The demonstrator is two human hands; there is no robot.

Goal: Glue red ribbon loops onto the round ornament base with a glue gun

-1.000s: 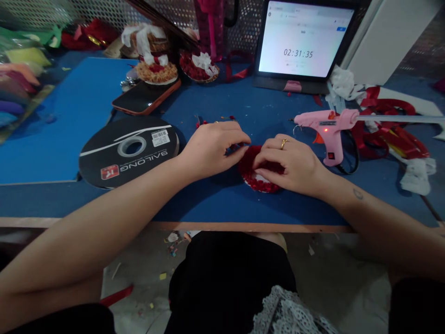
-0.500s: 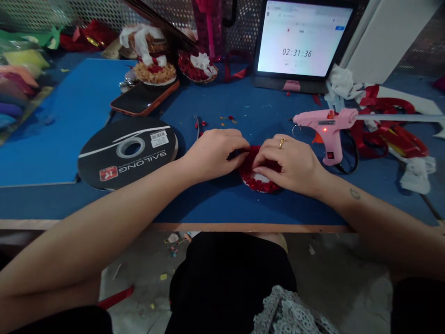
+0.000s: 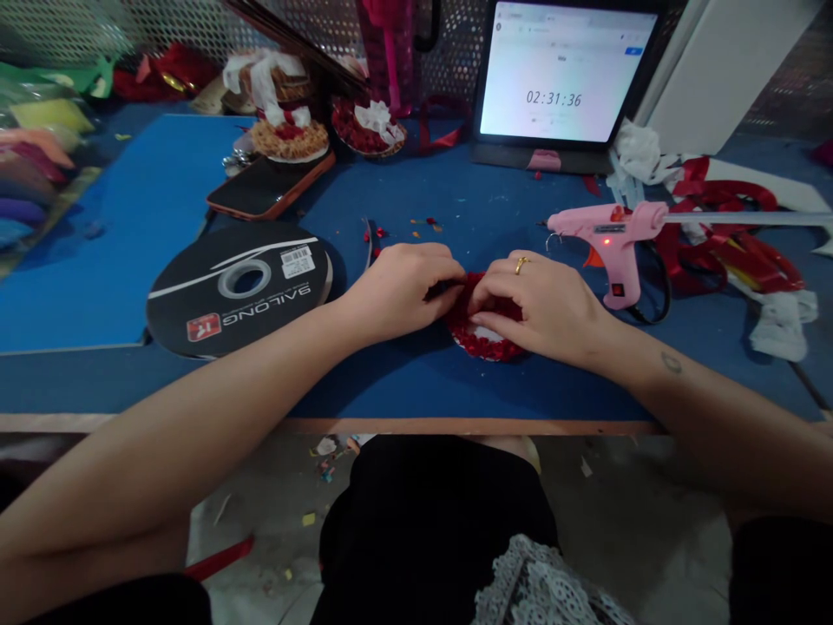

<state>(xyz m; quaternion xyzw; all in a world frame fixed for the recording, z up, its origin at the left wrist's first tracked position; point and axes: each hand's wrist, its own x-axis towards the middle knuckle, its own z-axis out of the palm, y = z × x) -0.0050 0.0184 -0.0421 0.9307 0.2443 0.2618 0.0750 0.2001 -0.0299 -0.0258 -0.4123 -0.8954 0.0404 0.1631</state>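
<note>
- Nearest the camera, a black garment with a lace hem (image 3: pixel 547 582) covers the person's lap, below the front edge of the blue bench (image 3: pixel 416 386).
- The red ribbon rosette (image 3: pixel 485 345), a small round disc with a pale bare centre, lies flat on the bench just behind that edge, between the two hands.
- The left hand (image 3: pixel 403 291) is curled, its fingertips pinched on the rosette's left rim.
- The right hand (image 3: pixel 540 304), with a ring on one finger, lies over the rosette's top and right side, fingertips pressed down and gripping it.
- The work looks like seating ribbon on the disc. It is likely best done with firm, even fingertip pressure, the disc kept flat against the bench, and fingers kept off any glue that may be warm.
- A black ribbon spool (image 3: pixel 239 286) lies flat to the left, near the left forearm.
- A pink glue gun (image 3: pixel 608 239) rests to the right, its red light lit and its nozzle pointing left, apart from the hands.
- Tangled red ribbon (image 3: pixel 729 243) sits behind it.
- Farther back lie a phone (image 3: pixel 270 184) and finished rosettes (image 3: pixel 290 134).
- A tablet (image 3: pixel 563 74) at the back shows a timer.
</note>
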